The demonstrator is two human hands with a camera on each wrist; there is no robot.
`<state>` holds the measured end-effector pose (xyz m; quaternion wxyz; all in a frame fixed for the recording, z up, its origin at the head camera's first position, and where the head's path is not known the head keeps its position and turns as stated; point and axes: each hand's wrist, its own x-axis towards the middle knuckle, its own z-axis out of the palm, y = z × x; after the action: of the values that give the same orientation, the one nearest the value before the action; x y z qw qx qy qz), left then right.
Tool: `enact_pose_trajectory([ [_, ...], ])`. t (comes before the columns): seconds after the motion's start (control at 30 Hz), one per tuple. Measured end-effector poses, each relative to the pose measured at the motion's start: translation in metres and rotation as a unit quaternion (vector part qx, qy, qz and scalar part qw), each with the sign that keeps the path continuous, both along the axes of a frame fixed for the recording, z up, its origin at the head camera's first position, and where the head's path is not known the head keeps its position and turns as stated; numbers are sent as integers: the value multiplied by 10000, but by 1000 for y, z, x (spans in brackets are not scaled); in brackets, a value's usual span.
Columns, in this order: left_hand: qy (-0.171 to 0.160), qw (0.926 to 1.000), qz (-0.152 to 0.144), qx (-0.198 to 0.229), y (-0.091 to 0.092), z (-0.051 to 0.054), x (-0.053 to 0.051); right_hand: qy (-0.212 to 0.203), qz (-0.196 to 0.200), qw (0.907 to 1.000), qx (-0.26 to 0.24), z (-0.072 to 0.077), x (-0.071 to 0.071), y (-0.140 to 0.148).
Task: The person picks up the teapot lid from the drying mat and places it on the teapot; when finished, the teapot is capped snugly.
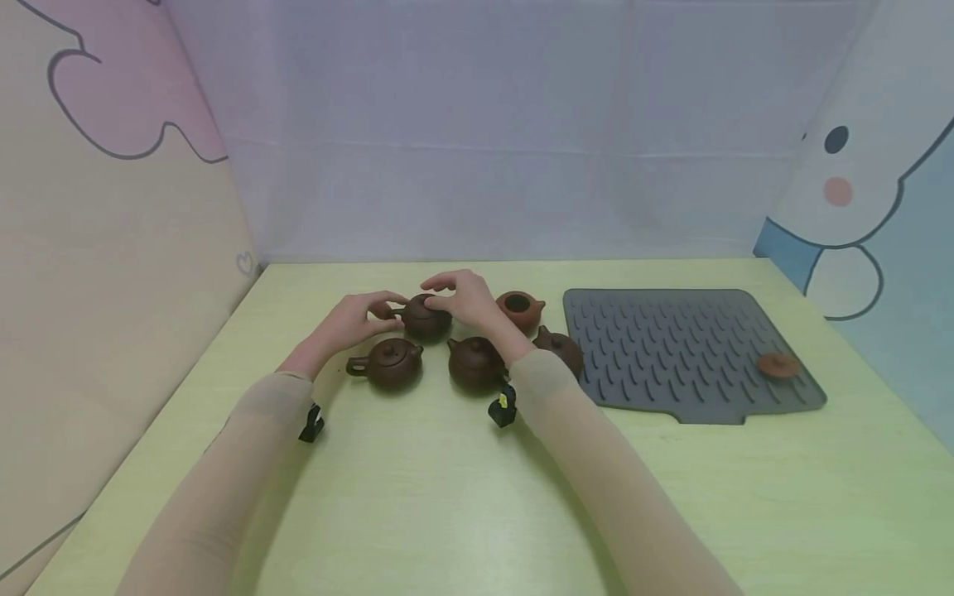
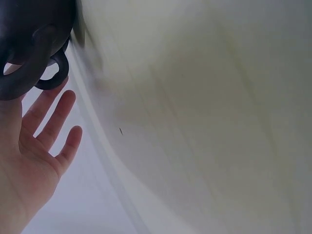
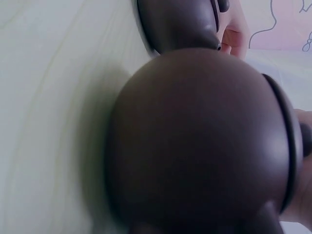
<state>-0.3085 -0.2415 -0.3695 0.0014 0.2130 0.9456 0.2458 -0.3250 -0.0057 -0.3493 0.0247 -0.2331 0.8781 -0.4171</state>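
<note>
My left hand point(image 1: 356, 323) is at the handle side of a dark brown teapot point(image 1: 428, 321) at the back, thumb and fingers spread apart. In the left wrist view its fingers point(image 2: 57, 117) extend beside a dark handle point(image 2: 59, 73); part of the hand is hidden. My right hand point(image 1: 468, 302) reaches over that teapot, thumb against its lid, fingers arched beyond. Another dark teapot point(image 1: 392, 364) with lid stands in front. Below my right wrist stands a rounder dark teapot point(image 1: 475, 366), which fills much of the right wrist view point(image 3: 200, 131).
A reddish-brown lidless teapot point(image 1: 520, 310) stands right of my right hand. Another dark teapot point(image 1: 561, 352), partly hidden by the right forearm, sits by a grey ridged mat point(image 1: 663, 348). On the mat's right side lies a reddish-brown lid point(image 1: 778, 365).
</note>
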Motion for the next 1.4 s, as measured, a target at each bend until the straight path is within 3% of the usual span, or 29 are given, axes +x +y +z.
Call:
enact_pose_trajectory([
  [0.4,-32,9996,4,-266,1,0,-2,157,-226,9995,139,12,6,16],
  [0.57,3,9993,-31,-372,2,6,0,270,-268,9992,94,20,11,29],
  [0.73,275,9994,-100,-181,8,15,3,387,-286,9988,-111,27,17,46],
  [1.07,769,9969,-136,40,44,37,11,744,-466,9959,-220,31,36,87],
  [1.4,818,9961,-328,15,89,43,6,969,-832,9917,-167,26,53,138],
])
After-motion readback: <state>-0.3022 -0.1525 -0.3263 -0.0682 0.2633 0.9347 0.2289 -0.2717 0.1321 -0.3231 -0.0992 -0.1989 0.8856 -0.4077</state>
